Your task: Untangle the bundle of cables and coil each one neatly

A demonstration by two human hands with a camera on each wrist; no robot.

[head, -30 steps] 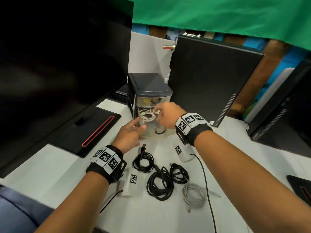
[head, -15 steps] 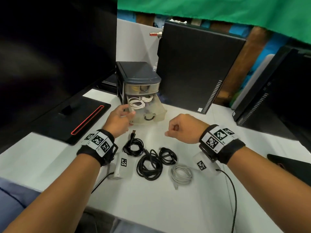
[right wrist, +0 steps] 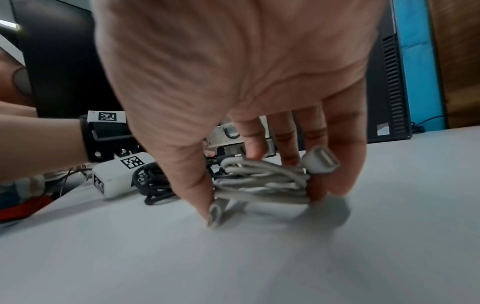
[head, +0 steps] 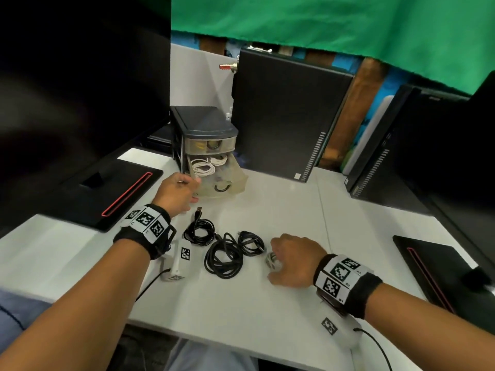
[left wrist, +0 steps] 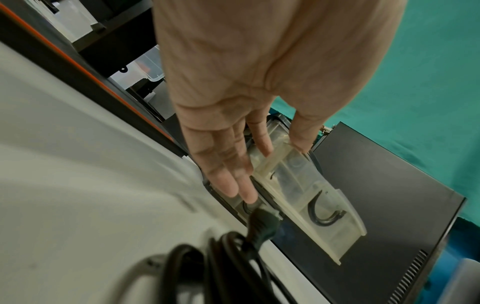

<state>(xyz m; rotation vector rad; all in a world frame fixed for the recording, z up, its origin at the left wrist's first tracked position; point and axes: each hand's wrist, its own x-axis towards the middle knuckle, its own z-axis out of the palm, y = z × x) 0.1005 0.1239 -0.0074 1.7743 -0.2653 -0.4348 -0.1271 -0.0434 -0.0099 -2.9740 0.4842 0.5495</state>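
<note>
A white desk fills the lower half of the head view, and a green cloth hangs across the top of the frame. A large dark monitor takes up the upper left, its black base with a red stripe resting on the desk below it. Two black computer towers stand behind, one at centre and one at the right edge.

A small drawer unit with a dark top sits at the upper centre of the desk. Its middle drawer is pulled out, and coiled white cables lie inside.

The left hand is at the left front of that open drawer. In the left wrist view its fingers are straight and relaxed, with the thumb and a fingertip resting on the drawer's rim; it holds nothing.

In the middle of the desk, below the drawer unit, lie three coiled black cables in a row: one near the left wrist, a larger one and a smaller one. Just right of them, lower centre, is the grey cable coil.

The right hand is over this coil. In the right wrist view its thumb and fingers are curled down around the bundle, pinching it from both sides against the desk, one grey plug sticking up between the fingers.
</note>
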